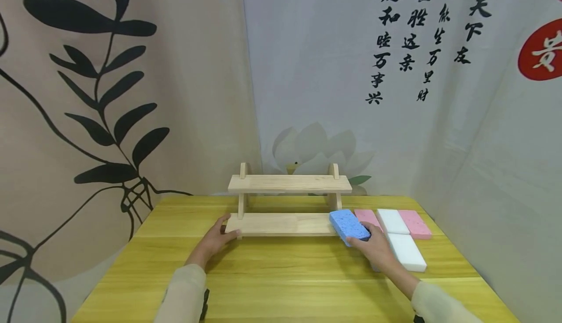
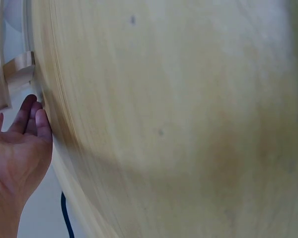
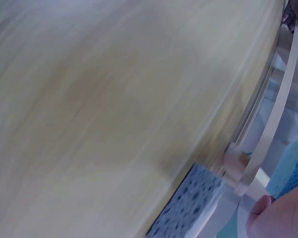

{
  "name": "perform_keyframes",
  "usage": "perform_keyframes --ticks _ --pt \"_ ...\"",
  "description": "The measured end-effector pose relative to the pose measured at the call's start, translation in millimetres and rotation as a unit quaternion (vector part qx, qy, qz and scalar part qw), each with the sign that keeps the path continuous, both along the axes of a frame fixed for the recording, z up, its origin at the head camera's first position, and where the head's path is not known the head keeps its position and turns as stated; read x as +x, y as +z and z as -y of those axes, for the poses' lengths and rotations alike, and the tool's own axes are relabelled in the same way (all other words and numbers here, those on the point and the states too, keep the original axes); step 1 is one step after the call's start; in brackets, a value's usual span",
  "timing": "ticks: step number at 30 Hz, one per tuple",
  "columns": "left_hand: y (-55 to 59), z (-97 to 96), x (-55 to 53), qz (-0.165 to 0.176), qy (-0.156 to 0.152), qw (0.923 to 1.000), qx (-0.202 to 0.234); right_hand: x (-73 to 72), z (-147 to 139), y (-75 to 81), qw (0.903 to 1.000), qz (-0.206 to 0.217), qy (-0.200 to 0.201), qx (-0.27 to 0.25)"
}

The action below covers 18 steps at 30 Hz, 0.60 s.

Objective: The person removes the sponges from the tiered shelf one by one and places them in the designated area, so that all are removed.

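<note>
A two-tier light wooden rack [image 1: 290, 183] stands on the table. My left hand [image 1: 215, 239] grips the left end of its lower shelf [image 1: 281, 224], thumb at the front edge; in the left wrist view that hand [image 2: 22, 153] has its fingers reaching beside the rack's end. My right hand [image 1: 375, 247] holds a blue sponge [image 1: 349, 224] between thumb and fingers, tilted, overlapping the lower shelf's right end. In the right wrist view the blue sponge [image 3: 290, 171] shows at the right edge, partly behind the hand [image 3: 280, 213].
Right of the rack lie pink sponges [image 1: 414, 224] and white sponges [image 1: 406, 252] side by side on the yellow wood-grain table [image 1: 281, 284]. A greyish, holed sponge [image 3: 186, 206] lies near my right hand. Printed cloth [image 1: 202, 93] hangs behind the table.
</note>
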<state>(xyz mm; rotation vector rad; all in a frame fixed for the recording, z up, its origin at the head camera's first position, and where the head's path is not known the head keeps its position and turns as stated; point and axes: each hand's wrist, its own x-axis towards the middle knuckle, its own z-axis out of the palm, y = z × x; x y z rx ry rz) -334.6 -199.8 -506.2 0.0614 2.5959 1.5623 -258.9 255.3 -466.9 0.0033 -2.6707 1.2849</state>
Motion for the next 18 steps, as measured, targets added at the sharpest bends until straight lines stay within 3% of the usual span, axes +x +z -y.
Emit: perform_keyframes --ticks 7,18 --pt "0.5 1.1 1.4 -0.001 -0.007 1.0000 -0.005 3.0 -21.9 2.4 0.9995 0.030 -0.008 0.006" --pt "-0.9 2.5 -0.7 -0.004 -0.003 1.0000 -0.005 2.4 -56.7 5.3 0.9992 0.023 -0.016 0.030"
